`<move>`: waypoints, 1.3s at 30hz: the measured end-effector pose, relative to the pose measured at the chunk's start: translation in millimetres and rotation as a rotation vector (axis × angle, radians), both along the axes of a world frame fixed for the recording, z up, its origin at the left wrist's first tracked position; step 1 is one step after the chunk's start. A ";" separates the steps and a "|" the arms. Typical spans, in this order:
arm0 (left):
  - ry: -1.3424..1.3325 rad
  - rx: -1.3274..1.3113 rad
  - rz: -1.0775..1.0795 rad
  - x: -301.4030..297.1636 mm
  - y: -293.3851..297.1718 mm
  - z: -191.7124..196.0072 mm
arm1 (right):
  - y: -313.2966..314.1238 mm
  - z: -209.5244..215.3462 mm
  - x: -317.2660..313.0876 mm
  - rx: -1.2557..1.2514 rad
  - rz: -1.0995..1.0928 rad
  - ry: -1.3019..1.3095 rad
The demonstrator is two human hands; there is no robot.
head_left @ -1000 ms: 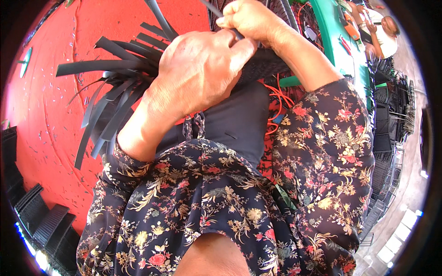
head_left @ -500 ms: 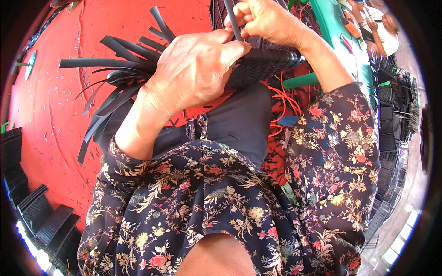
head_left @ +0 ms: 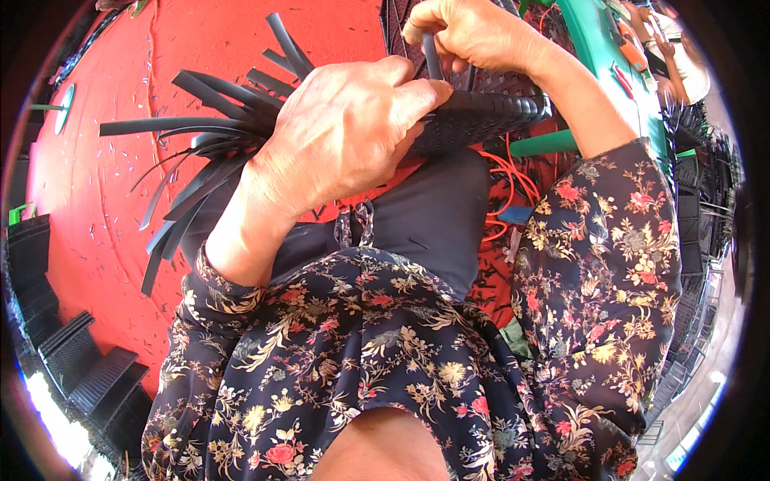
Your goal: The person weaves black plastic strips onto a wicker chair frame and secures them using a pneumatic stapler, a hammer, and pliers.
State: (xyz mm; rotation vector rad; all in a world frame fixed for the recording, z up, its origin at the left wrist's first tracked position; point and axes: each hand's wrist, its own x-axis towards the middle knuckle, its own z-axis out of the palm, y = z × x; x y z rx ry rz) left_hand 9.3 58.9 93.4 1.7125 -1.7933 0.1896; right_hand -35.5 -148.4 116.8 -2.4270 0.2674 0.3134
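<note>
A black woven piece (head_left: 481, 112), like the side of a basket, rests above my lap. My left hand (head_left: 341, 132) is closed over its left part, back of the hand up, the thumb and forefinger reaching its upper edge. From beneath that hand a bundle of loose flat black strips (head_left: 212, 127) fans out to the left. My right hand (head_left: 485, 36) is raised at the far edge, thumb and fingers pinched on a dark strip (head_left: 433, 58) that stands up from the woven edge beside my left fingertips. The left fingers' undersides are hidden.
Red floor covering (head_left: 96, 264) with scattered black scraps lies around me. Orange cord (head_left: 513, 180) coils by a green bar (head_left: 545, 144). A green table (head_left: 593, 48) holds tools at right, near another person (head_left: 682, 68). Black woven panels (head_left: 96, 377) stack at lower left.
My right hand has slid down and slightly right along the strip, so less of it stands above the fingers. My left hand keeps its hold; the whole view has shifted a little.
</note>
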 end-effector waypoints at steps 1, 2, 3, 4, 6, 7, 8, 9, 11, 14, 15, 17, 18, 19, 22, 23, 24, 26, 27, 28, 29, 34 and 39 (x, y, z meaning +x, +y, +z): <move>-0.007 -0.001 0.004 -2.8 5.8 2.0 | 3.9 -3.7 -1.1 0.202 -0.061 0.047; -0.013 -0.002 0.008 -5.4 11.1 3.6 | 10.4 -3.5 -3.5 0.279 -0.068 0.098; -0.015 0.000 0.007 -6.1 11.6 4.1 | 13.9 -3.5 -5.2 0.357 -0.076 0.151; -0.017 0.003 0.007 -6.6 11.8 4.4 | 15.9 -4.1 -6.5 0.436 -0.083 0.205; -0.015 0.006 0.006 -7.2 12.5 5.1 | 19.0 -1.8 -8.8 0.506 -0.066 0.244; -0.012 0.007 0.004 -7.3 13.1 5.7 | 23.4 6.9 -11.3 0.537 -0.087 0.251; -0.008 0.007 0.003 -7.4 13.9 6.4 | 26.0 11.5 -12.4 0.568 -0.107 0.257; -0.017 0.015 0.003 -8.2 13.8 6.9 | 24.4 6.2 -13.2 0.582 -0.091 0.254; -0.035 0.030 0.002 -9.9 14.0 8.2 | 20.4 -7.4 -14.8 0.609 -0.060 0.245; -0.017 0.014 0.004 -10.7 16.5 8.8 | 26.9 5.7 -23.1 0.547 -0.009 0.233; -0.014 0.019 0.003 -11.0 15.8 8.8 | 25.9 2.3 -21.3 0.579 -0.021 0.245; -0.010 0.027 0.000 -11.2 14.2 8.5 | 23.0 -7.7 -15.0 0.643 -0.047 0.269; -0.006 0.023 0.000 -10.7 13.3 8.3 | 21.1 -9.3 -14.6 0.651 -0.028 0.259; -0.002 0.019 -0.001 -10.0 12.3 7.5 | 18.9 -10.4 -14.9 0.658 -0.011 0.249; 0.001 0.011 -0.005 -9.0 12.3 6.9 | 16.3 -6.1 -17.5 0.574 0.070 0.259; 0.000 0.009 -0.008 -8.9 12.5 6.7 | 16.6 -3.0 -18.4 0.528 0.101 0.269; 0.009 -0.003 -0.011 -8.5 11.9 5.8 | 18.5 -0.1 -19.2 0.541 0.128 0.226; 0.028 -0.028 -0.018 -7.4 9.6 3.8 | 23.3 5.1 -21.4 0.565 0.179 0.138; 0.033 -0.028 -0.018 -6.9 8.7 3.7 | 20.5 5.3 -21.4 0.579 0.213 0.135; 0.038 -0.028 -0.018 -6.5 7.8 3.5 | 15.9 5.1 -22.1 0.592 0.248 0.133; 0.043 -0.029 -0.017 -6.2 7.0 3.4 | 13.0 5.3 -22.3 0.605 0.282 0.130; 0.062 0.003 -0.013 -4.8 7.2 7.9 | 10.4 5.9 -28.7 0.547 0.196 0.108; 0.124 -0.004 -0.033 -2.6 0.6 7.2 | 5.5 9.3 -33.3 0.529 0.198 0.103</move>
